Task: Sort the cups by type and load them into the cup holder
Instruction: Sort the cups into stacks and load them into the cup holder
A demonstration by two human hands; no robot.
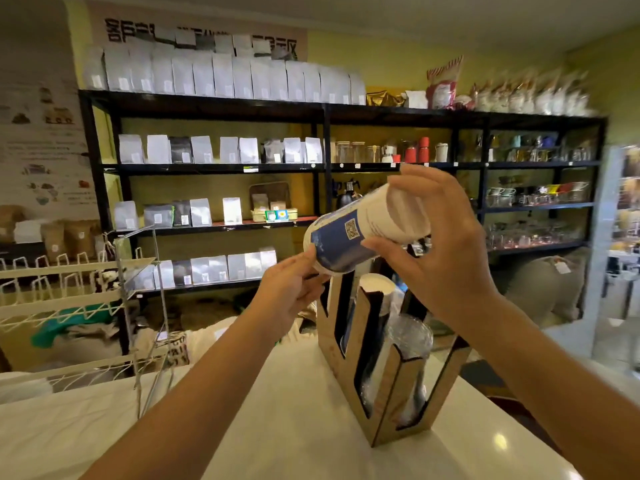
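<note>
A black shelf unit (221, 112) stocked with white bags is seen behind a white counter (294, 427), on which a brown cup holder (388, 410) stands upright with clear cups (412, 336) in its nearest slot. A stack of paper cups (363, 230), white and blue, is held tilted just above the holder's far slots. It is gripped near its white end by the right hand (446, 258), fingers curled around it, while its blue end is pinched by the left hand (291, 289).

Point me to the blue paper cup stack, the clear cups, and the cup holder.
blue paper cup stack (341, 239), head view, on the blue printed band.
clear cups (412, 336), head view, top of the nested stack.
cup holder (389, 407), head view, front wooden corner post.
</note>
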